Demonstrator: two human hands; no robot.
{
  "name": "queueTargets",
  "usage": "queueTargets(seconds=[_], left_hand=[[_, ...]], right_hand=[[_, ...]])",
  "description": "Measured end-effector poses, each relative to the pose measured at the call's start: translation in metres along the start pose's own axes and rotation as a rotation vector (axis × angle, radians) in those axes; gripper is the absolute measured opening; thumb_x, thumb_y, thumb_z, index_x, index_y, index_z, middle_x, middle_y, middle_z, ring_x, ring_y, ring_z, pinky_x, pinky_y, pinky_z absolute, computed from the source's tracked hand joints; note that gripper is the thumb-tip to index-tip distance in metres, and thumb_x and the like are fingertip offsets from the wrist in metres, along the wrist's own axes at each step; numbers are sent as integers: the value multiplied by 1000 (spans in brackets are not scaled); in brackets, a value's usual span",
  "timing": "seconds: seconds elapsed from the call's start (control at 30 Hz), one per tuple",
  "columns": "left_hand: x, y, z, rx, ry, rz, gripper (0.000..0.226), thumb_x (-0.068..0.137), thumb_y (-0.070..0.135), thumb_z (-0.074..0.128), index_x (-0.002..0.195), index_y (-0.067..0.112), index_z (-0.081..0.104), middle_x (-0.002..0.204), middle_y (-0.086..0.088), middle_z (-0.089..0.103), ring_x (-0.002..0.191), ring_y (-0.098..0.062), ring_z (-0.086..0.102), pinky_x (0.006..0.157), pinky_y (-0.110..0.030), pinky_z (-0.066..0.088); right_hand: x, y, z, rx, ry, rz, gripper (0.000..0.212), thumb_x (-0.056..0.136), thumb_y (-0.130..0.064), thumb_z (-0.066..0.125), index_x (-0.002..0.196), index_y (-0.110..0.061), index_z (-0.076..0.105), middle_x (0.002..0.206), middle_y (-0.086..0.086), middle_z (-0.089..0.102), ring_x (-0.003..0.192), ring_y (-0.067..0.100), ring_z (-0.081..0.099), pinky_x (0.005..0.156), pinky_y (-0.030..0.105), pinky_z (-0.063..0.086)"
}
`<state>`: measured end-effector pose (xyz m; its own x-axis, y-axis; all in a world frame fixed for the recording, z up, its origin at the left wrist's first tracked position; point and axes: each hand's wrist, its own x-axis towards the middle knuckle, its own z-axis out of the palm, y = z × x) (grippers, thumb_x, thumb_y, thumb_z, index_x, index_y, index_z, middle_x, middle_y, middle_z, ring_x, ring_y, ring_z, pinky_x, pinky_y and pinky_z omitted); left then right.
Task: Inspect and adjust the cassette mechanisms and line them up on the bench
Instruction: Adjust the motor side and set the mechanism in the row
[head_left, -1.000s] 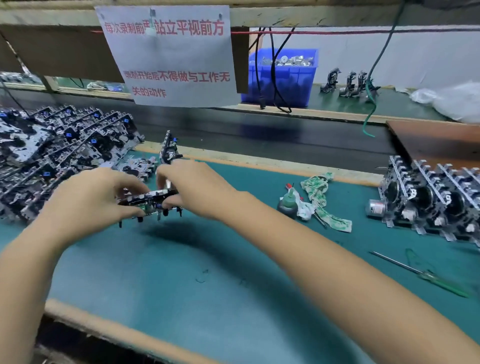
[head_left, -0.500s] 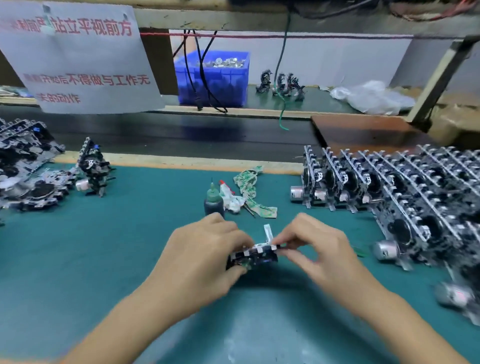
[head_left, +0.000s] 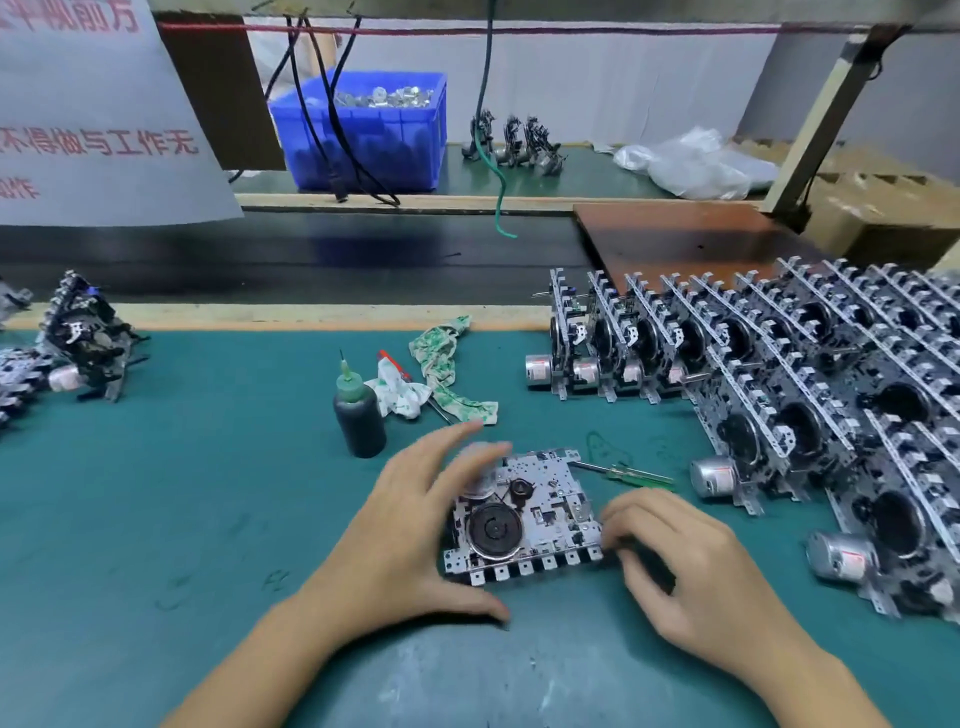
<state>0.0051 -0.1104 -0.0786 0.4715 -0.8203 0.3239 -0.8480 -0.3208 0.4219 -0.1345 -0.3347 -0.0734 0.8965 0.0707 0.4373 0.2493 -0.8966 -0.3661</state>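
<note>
A cassette mechanism (head_left: 540, 514), a flat metal plate with a dark flywheel and small gears, faces up between my hands over the green bench mat (head_left: 182, 493). My left hand (head_left: 410, 540) grips its left side, fingers over the top edge and thumb below. My right hand (head_left: 691, 577) pinches its lower right edge with curled fingers. Several finished mechanisms (head_left: 779, 364) stand upright in rows at the right, motors toward me. A pile of other mechanisms (head_left: 83, 338) sits at the far left.
A dark dropper bottle (head_left: 358, 415), a crumpled rag (head_left: 441, 374) and a green-handled screwdriver (head_left: 628, 472) lie just beyond my hands. Behind the mat runs a black conveyor belt (head_left: 311, 260); a blue crate (head_left: 384, 140) and a hanging paper sign (head_left: 93, 130) are beyond.
Both hands carried the mechanism from the left pile to the middle of the bench. It was edge-on a moment ago and is now turned flat, face up.
</note>
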Motion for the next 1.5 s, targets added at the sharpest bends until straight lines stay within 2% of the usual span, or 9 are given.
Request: queueTargets(seconds=[0.1, 0.27, 0.43, 0.57, 0.77, 1.03, 1.27, 1.37, 1.5], left_hand=[[-4, -8, -2, -167, -47, -148, 111, 50, 73, 76, 139, 59, 11, 142, 37, 22, 131, 14, 25, 108, -12, 21], [-2, -7, -3, -284, -41, -176, 105, 54, 62, 80, 135, 66, 13, 138, 45, 24, 129, 16, 28, 103, -4, 21], [-2, -9, -1, -366, -59, -234, 108, 54, 55, 84, 137, 62, 16, 138, 41, 31, 128, 11, 35, 101, -4, 26], [-3, -9, 3, -373, -89, -219, 115, 57, 51, 85, 143, 55, 9, 143, 36, 25, 135, 7, 28, 104, -5, 23], [2, 0, 14, -248, -33, -249, 118, 56, 56, 72, 145, 53, -7, 134, 35, 28, 123, 20, 25, 99, -1, 21], [2, -3, 8, -340, -38, -202, 117, 51, 65, 81, 136, 67, 0, 132, 55, 13, 128, 22, 21, 98, 4, 16], [0, -2, 9, -356, -25, -182, 114, 52, 62, 82, 135, 67, 5, 137, 49, 18, 132, 15, 25, 102, -1, 19], [1, 2, 7, -361, 125, -151, 97, 63, 59, 75, 142, 49, 19, 140, 28, 37, 131, 1, 36, 106, -13, 26], [3, 1, 0, -385, 474, -137, 49, 79, 39, 61, 125, 31, 44, 117, 6, 58, 107, -5, 54, 95, -18, 38]], right_hand=[[2, 0, 3, 54, 27, 28, 14, 75, -1, 57, 79, -14, 59, 87, -9, 57, 84, 11, 58, 73, 27, 46], [2, 3, 6, 143, 53, 62, 14, 77, -2, 57, 79, -15, 60, 88, -12, 56, 84, 10, 59, 70, 28, 48], [2, 2, 7, 181, 51, 80, 15, 76, -2, 59, 80, -17, 59, 88, -12, 55, 80, 12, 58, 66, 30, 48], [3, -1, 7, 220, 43, 104, 5, 84, -20, 54, 81, -21, 59, 87, -17, 54, 72, 6, 54, 62, 21, 45], [5, -2, 10, 190, 68, 149, 8, 84, -22, 59, 77, -24, 56, 84, -18, 52, 65, 5, 51, 56, 22, 44], [5, -3, 8, 143, 86, 179, 8, 81, -18, 62, 74, -20, 58, 81, -15, 54, 61, 4, 48, 53, 23, 43], [5, -3, 7, 154, 83, 169, 12, 85, -28, 58, 75, -21, 58, 81, -16, 54, 58, 6, 47, 51, 27, 43], [5, -3, 6, 152, 81, 171, 14, 85, -32, 57, 75, -23, 58, 81, -18, 53, 61, 2, 48, 52, 25, 43], [5, -2, 9, 154, 88, 178, 13, 85, -27, 59, 74, -20, 59, 81, -18, 54, 64, 3, 50, 53, 27, 44]])
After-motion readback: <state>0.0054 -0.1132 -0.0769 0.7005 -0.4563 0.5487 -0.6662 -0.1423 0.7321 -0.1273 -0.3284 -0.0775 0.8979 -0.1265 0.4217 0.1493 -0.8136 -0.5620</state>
